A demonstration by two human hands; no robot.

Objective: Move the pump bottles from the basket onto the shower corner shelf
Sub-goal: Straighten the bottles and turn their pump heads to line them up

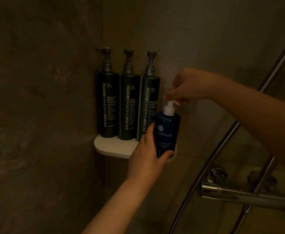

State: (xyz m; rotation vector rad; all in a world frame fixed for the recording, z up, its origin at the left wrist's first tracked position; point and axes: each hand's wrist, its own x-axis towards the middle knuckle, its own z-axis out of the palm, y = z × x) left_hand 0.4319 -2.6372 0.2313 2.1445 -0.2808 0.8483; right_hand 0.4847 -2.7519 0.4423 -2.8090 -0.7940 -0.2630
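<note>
Currently, listed from the left:

1. Corner shelf: white, rounded front edge, set into the corner where two dark tiled walls meet. The bare part is at its left front.
2. Three tall dark pump bottles, upright in a row along the back of the shelf and touching side by side: body cleanser bottle at the left, in the corner itself; shampoo bottle in the middle; conditioner bottle at the right.
3. Left hand: reaches up from below, thumb wrapped across the lower front of the blue bottle, the other fingers out of sight behind it. A firm grip on the body.
4. Blue pump bottle: shorter, white pump head, long axis vertical. It is at the right front end of the shelf, just in front of the conditioner bottle. Whether its base rests on the shelf or hangs just above it cannot be told; the thumb covers the spot.
5. Right hand: comes in from the right, above the bottle, fingertips pinching the pump head.
6. Shower hose and chrome mixer valve: lower right, well apart from the shelf.

Judgement: both hands meet on the blue bottle, the left low and the right on top. What remains is to settle the base squarely inside the right front edge. The basket is not in view.
</note>
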